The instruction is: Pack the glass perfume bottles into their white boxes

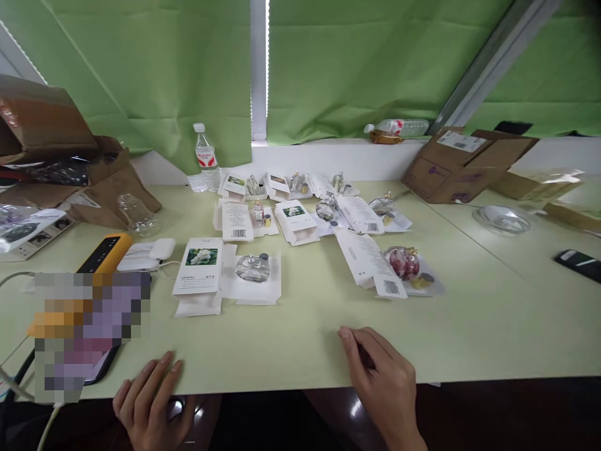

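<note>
My left hand (153, 404) rests at the table's front edge, fingers spread and holding nothing. Farther right, my right hand (382, 376) is above the table near the edge, thumb and index finger pressed together; whatever might be between them is too small to see. Beyond the hands, several opened white boxes hold glass bottles. A clear oval bottle (252, 268) lies on its flap beside a box with a white flower picture (197, 266). A dark red bottle (402, 263) with a gold cap (422, 280) lies by another box (369, 263). More bottles, such as a pink one (258, 213), lie behind.
At the left are a blurred-out phone (107, 326), an orange power strip (101, 254) and a white charger (148, 252). Water bottles (205, 153) stand or lie at the back. Cardboard boxes (451, 166) flank both sides. A black object (580, 264) lies far right.
</note>
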`<state>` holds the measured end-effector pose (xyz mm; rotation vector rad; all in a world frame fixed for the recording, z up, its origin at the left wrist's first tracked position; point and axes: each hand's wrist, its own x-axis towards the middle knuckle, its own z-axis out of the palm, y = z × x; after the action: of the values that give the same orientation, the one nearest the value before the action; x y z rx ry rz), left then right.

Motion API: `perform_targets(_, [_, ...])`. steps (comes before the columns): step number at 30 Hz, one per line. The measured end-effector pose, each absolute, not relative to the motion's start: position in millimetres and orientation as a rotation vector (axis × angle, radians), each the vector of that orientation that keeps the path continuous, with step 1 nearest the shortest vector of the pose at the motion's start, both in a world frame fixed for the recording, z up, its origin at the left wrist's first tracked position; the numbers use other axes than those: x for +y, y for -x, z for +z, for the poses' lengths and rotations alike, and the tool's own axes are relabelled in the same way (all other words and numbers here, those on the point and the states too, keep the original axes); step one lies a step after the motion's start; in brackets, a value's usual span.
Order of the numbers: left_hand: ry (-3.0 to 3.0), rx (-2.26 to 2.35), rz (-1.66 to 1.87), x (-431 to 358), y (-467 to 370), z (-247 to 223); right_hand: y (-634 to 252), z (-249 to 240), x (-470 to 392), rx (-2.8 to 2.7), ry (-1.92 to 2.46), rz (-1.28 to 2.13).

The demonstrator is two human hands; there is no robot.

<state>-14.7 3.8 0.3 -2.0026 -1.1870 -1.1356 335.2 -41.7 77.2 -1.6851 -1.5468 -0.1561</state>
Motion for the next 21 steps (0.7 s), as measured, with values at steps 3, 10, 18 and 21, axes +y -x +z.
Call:
perform_targets(3, [2.002,-1.183,-1.133,4,14,0,-336,77,-42,-1.541,1.687,-0.144])
perform_targets(10, [2.022,-1.209,-1.142,1,17,-3,-335,80,-44,-1.542,1.693,-0.093])
perform_targets(18, [2.125,-1.571,-1.268,-1,-9,74,-339,75,-42,-1.559,1.699,-0.205])
perform_targets(21, [2.172,-1.649,-1.226,17,-25,104,-340,72,-41,-1.549,1.710,-0.242])
